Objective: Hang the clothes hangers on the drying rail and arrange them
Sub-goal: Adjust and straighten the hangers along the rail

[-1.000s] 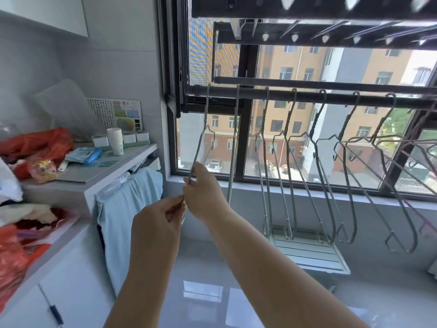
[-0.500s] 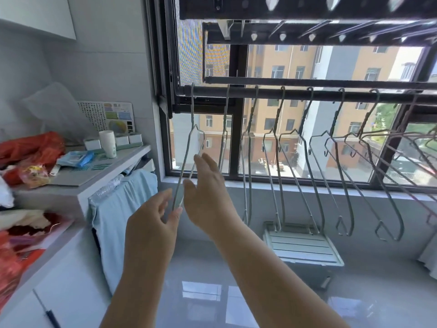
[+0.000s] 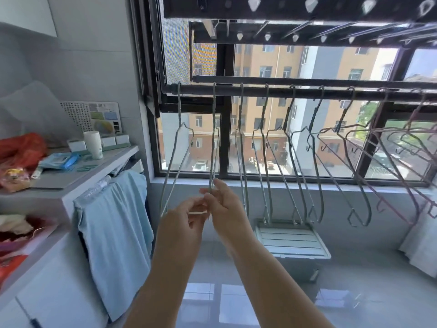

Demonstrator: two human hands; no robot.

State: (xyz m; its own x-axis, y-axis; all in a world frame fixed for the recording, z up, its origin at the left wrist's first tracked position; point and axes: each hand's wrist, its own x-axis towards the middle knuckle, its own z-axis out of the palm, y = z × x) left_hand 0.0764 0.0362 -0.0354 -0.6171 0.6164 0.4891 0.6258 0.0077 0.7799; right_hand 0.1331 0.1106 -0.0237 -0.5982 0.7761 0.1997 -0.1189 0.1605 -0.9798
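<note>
Right hand (image 3: 222,204) and left hand (image 3: 182,223) both pinched lower end of thin grey wire hanger (image 3: 214,138), hooked on dark metal drying rail (image 3: 331,92); probably light, springy, best held low

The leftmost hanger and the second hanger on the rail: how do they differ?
The leftmost hanger hangs free; the right hand pinches the second hanger low down. The leftmost hanger shows its open frame; the second hanger is turned edge-on, nearly a line. Both are pale wire, hooked on the rail.
</note>
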